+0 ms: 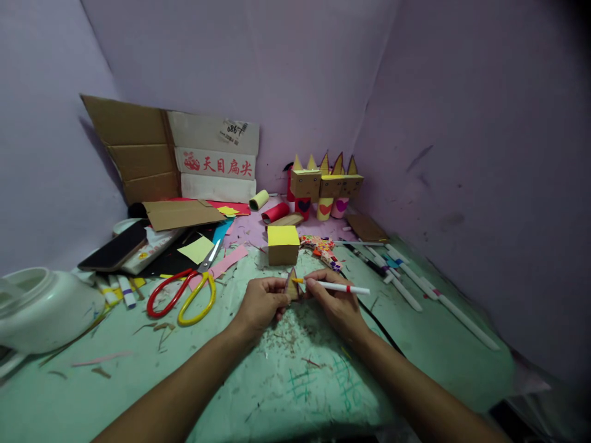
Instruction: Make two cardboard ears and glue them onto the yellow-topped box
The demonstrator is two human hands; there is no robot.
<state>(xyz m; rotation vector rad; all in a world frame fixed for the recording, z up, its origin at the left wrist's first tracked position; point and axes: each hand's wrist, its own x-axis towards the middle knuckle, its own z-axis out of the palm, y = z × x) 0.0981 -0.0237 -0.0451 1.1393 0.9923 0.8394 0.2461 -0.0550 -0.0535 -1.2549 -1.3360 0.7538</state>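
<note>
Pinched in my left hand (pixel 264 303) is a small pointed cardboard triangle (pixel 292 288), held upright with a dark outline along its edges. My right hand (pixel 336 303) grips a white marker pen (pixel 344 287) with a red band; its orange-yellow tip touches or nearly touches the triangle's face. Just behind both hands stands a small cardboard box (pixel 283 253) with a yellow top. A glue gun (pixel 323 246) covered in a colourful pattern lies right of the box. Brown scraps (pixel 284 341) are scattered on the table below my hands.
Scissors (pixel 198 283) with red and yellow handles lie left, near a white teapot (pixel 41 307). Cardboard figures (pixel 325 184) with pointed ears stand at the back. Several white markers (pixel 457 314) lie right. A folded cardboard sheet (pixel 138 144) leans on the wall. A black cable (pixel 383 332) crosses the green tablecloth.
</note>
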